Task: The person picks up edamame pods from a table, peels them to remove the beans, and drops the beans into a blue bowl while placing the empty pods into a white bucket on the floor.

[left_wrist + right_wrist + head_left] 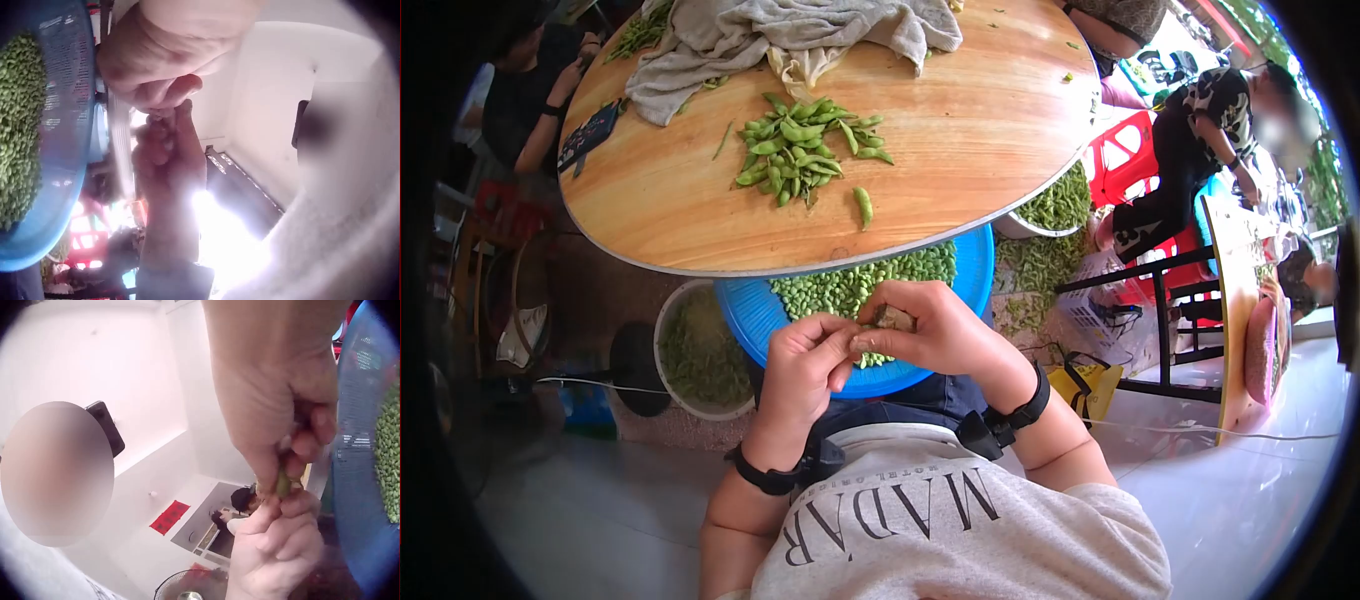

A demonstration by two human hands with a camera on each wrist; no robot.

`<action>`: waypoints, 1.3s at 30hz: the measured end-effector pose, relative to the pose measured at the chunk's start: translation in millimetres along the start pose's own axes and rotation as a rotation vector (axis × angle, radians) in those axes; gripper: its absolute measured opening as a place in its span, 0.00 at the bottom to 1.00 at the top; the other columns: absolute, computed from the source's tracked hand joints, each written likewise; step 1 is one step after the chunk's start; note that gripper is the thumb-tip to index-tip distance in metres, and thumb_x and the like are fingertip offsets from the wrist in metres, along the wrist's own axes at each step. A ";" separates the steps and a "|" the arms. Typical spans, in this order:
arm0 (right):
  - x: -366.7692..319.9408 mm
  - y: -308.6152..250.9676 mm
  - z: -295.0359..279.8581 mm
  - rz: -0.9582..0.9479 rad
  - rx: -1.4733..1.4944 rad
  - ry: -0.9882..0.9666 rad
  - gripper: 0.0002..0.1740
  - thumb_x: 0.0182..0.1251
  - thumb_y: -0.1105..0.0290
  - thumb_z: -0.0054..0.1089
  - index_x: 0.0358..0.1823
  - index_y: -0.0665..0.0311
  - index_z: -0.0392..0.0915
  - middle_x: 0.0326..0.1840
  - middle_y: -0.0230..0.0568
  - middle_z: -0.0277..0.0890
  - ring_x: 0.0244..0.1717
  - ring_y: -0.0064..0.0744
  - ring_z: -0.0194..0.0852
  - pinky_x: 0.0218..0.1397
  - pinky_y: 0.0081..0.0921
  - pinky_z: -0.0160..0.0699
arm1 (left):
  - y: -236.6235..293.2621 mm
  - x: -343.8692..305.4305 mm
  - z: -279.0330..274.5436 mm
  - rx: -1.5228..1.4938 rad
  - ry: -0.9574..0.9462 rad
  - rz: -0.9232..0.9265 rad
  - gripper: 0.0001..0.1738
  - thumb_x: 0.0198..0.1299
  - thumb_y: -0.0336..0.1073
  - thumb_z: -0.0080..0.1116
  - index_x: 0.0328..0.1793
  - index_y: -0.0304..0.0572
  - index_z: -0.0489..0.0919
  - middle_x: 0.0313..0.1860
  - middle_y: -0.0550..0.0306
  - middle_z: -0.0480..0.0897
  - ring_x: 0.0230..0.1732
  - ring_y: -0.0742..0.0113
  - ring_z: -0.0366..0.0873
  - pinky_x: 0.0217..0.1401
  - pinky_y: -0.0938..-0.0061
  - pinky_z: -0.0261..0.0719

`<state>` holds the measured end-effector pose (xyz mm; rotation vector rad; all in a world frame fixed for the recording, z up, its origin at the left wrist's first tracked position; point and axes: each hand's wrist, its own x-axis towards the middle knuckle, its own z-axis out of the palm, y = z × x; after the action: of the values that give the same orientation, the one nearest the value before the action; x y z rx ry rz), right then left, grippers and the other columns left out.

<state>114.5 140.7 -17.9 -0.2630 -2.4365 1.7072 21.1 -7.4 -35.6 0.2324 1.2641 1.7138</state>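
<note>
Both hands meet above a blue basket [745, 318] that holds shelled green beans [820, 292]. In the right wrist view a green pod [284, 483] is pinched between the fingertips of the left hand [275, 540] and the right hand [275, 406]. The head view shows the left hand [802, 358] with curled fingers, touching the right hand [935, 325], whose thumb and fingers are bent round the same spot. In the left wrist view, glare and the fingers hide the pod. A pile of pods [795, 150] lies on the round table [960, 150].
A grey cloth [720, 50] and a dark phone [590, 135] lie on the table. One loose pod [863, 207] is near its front edge. A white bucket [662, 345] stands left of the basket, a container of pods [1055, 205] right. Other people sit around.
</note>
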 end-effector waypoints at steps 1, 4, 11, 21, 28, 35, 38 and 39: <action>0.4 1.2 -0.9 -0.003 0.041 -0.031 0.12 0.53 0.66 0.67 0.32 0.66 0.76 0.23 0.38 0.73 0.25 0.25 0.69 0.28 0.22 0.68 | -1.2 0.0 -1.5 -0.057 -0.009 -0.041 0.05 0.57 0.29 0.54 0.32 0.35 0.77 0.20 0.57 0.76 0.11 0.80 0.62 0.12 0.88 0.55; 3.6 5.1 -5.5 0.071 0.064 -0.126 0.12 0.54 0.66 0.66 0.33 0.65 0.76 0.23 0.35 0.74 0.25 0.20 0.67 0.28 0.21 0.67 | -7.8 -0.2 -6.0 -0.205 -0.027 -0.167 0.05 0.58 0.30 0.53 0.31 0.36 0.76 0.20 0.57 0.75 0.11 0.80 0.60 0.12 0.88 0.55; 9.0 15.2 0.6 0.166 0.234 -0.105 0.09 0.52 0.70 0.64 0.33 0.65 0.77 0.22 0.36 0.74 0.25 0.18 0.68 0.27 0.20 0.67 | -11.9 6.6 -12.3 -0.351 -0.022 -0.259 0.07 0.60 0.32 0.51 0.31 0.38 0.76 0.19 0.58 0.74 0.12 0.80 0.60 0.13 0.88 0.54; 8.9 0.4 17.4 -0.129 -0.413 0.077 0.09 0.46 0.75 0.63 0.31 0.68 0.77 0.26 0.42 0.70 0.26 0.38 0.74 0.27 0.29 0.73 | 1.2 -3.1 -8.3 0.255 0.121 -0.021 0.07 0.61 0.29 0.49 0.34 0.33 0.76 0.20 0.58 0.76 0.11 0.79 0.65 0.12 0.86 0.61; 5.6 30.6 23.3 0.110 0.017 -0.052 0.09 0.47 0.72 0.61 0.31 0.68 0.79 0.25 0.41 0.77 0.27 0.27 0.74 0.28 0.20 0.71 | -11.0 -8.0 -17.9 0.312 0.020 -0.069 0.06 0.62 0.27 0.48 0.32 0.34 0.74 0.20 0.60 0.74 0.13 0.82 0.63 0.14 0.86 0.59; 11.6 23.5 17.5 0.486 0.027 -0.082 0.12 0.46 0.72 0.58 0.35 0.67 0.79 0.21 0.43 0.74 0.24 0.28 0.73 0.28 0.25 0.73 | -20.7 -4.7 -29.0 0.420 0.016 0.048 0.03 0.60 0.25 0.49 0.36 0.33 0.75 0.22 0.61 0.75 0.15 0.82 0.64 0.15 0.86 0.60; 7.1 24.7 15.5 0.096 -0.242 0.059 0.10 0.47 0.74 0.57 0.34 0.66 0.79 0.25 0.47 0.74 0.26 0.41 0.75 0.30 0.31 0.74 | -31.2 -10.2 -70.8 0.518 0.295 0.156 0.04 0.59 0.25 0.51 0.39 0.37 0.76 0.23 0.63 0.75 0.16 0.83 0.66 0.15 0.86 0.62; 8.6 20.4 7.9 0.090 -0.284 0.022 0.09 0.47 0.74 0.57 0.33 0.66 0.78 0.26 0.47 0.74 0.27 0.44 0.74 0.30 0.32 0.74 | -26.9 -11.2 -88.7 0.575 0.437 0.138 0.04 0.59 0.26 0.53 0.39 0.37 0.77 0.28 0.62 0.78 0.17 0.84 0.65 0.15 0.87 0.62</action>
<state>105.5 142.3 -39.5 -0.4285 -2.6841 1.3761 -13.4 -72.4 -93.0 0.2938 2.1011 1.5210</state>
